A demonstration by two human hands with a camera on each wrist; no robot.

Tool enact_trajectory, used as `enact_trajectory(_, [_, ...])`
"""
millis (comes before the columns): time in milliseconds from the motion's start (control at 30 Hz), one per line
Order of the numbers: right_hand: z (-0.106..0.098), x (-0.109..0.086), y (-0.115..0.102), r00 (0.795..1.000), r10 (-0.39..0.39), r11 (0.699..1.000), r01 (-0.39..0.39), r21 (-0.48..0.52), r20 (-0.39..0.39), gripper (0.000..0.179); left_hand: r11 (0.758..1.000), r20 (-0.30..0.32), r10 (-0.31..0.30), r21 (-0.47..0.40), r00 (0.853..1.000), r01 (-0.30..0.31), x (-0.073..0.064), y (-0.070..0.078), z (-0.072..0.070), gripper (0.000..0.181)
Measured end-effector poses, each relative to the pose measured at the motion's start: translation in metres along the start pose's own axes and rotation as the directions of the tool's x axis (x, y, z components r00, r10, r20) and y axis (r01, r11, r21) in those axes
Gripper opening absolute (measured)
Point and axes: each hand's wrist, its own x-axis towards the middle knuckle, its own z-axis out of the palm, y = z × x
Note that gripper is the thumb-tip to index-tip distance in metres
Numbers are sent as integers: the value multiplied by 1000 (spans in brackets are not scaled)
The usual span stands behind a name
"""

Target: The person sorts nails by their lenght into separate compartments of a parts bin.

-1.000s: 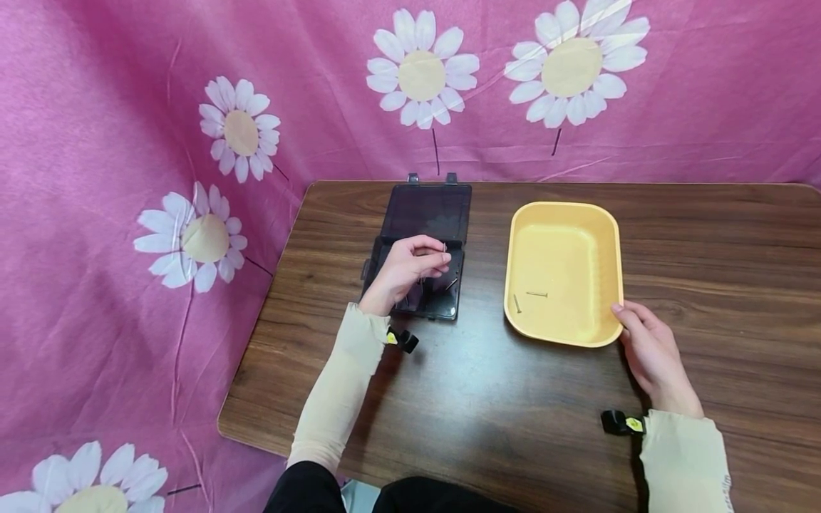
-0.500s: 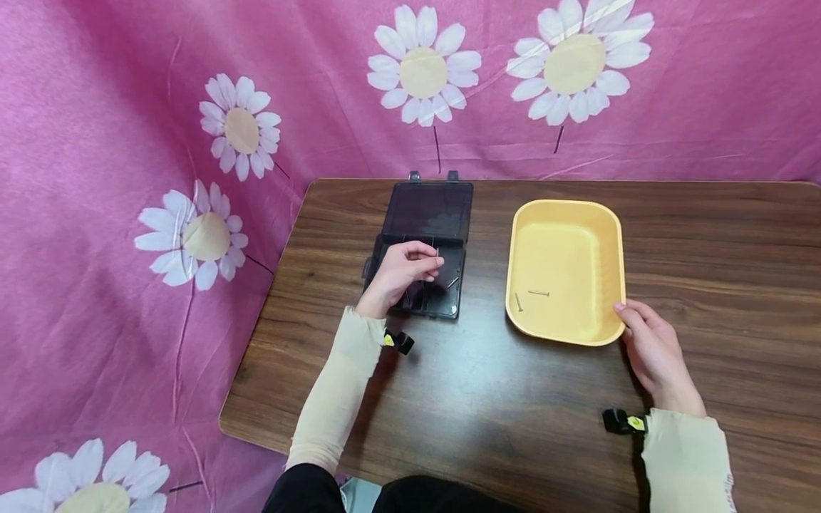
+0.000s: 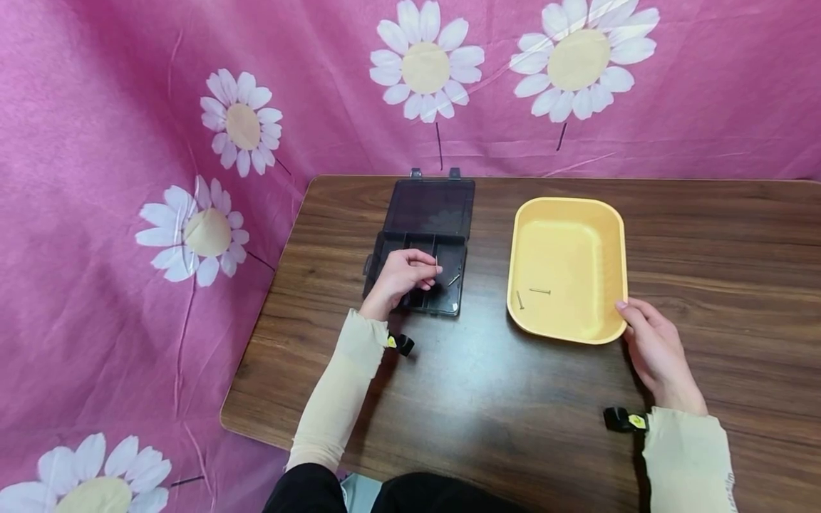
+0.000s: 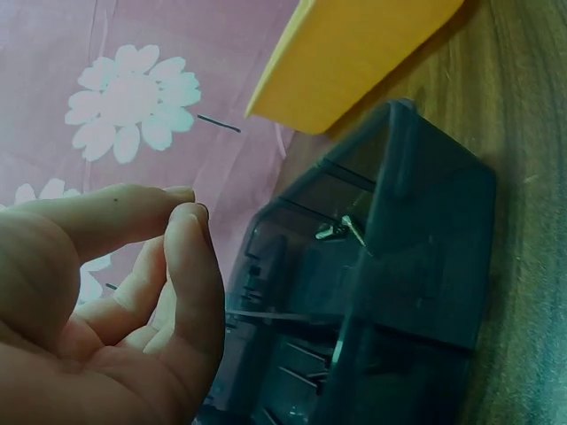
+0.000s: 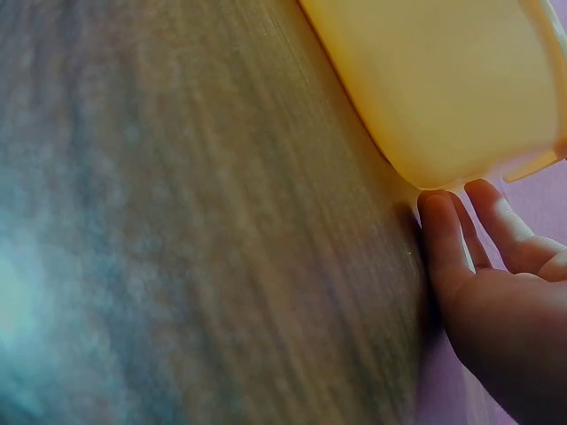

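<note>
Thumb and forefinger of my left hand point(image 3: 404, 276) pinch a thin metal nail or screw point(image 3: 437, 261) over the black compartment box point(image 3: 457, 303). The fingertips mostly hide it in the left wrist view. The box lies with its lid point(image 3: 430, 206) folded back; a few similar metal pieces point(image 3: 454, 280) lie inside, also visible through its wall in the left wrist view. My right hand point(image 3: 656, 349) holds the near right corner of the yellow tray point(image 3: 567, 331), thumb on the rim, fingers point(image 5: 441, 226) against its outer side. Two thin headed metal pieces point(image 3: 540, 291) lie in the tray.
The brown wood-grain table point(image 3: 462, 406) carries both containers, box on the left and tray on the right. A pink curtain point(image 3: 321, 85) with white daisies hangs along the back and left edges. Each wrist wears a small black camera point(image 3: 404, 345).
My left hand has shifted slightly left and toward me above the box, still pinching the small metal piece. The right hand stays on the tray corner.
</note>
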Motion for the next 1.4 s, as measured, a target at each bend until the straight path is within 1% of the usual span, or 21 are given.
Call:
enact_trajectory(167, [0, 0, 0, 1000, 1, 1000, -1, 26, 11, 14, 999, -17, -30, 28, 999, 30, 0, -2, 1, 16])
enact_trajectory(300, [0, 0, 0, 1000, 9, 1000, -10, -4, -14, 16, 998, -27, -33, 61, 999, 34, 0, -3, 2, 17])
enact_trajectory(467, [-1, 0, -1, 1000, -1, 999, 1, 38, 10, 14, 998, -36, -21, 63, 999, 23, 3, -8, 3, 13])
enact_trajectory(600, [-2, 0, 0, 999, -16, 998, 14, 67, 31, 13, 997, -47, -17, 78, 999, 21, 4, -8, 5, 13])
enact_trajectory(833, [-1, 0, 0, 1000, -19, 998, 18, 56, 23, 13, 993, -63, -4, 120, 998, 11, 5, -6, 8, 14])
enact_trajectory(1100, [0, -1, -1, 1000, -13, 997, 11, 74, 27, 13, 977, -92, 27, 212, 995, -7, 4, -4, 8, 17])
enact_trajectory(1267, [1, -1, -3, 999, -16, 997, 13, 77, 28, 13, 974, -108, 24, 224, 994, 0, 3, -2, 9, 15])
enact_trajectory(1400, [1, -2, -3, 1000, -17, 997, 15, 70, 26, 13, 974, -109, 26, 228, 994, 0, 2, -1, 9, 16])
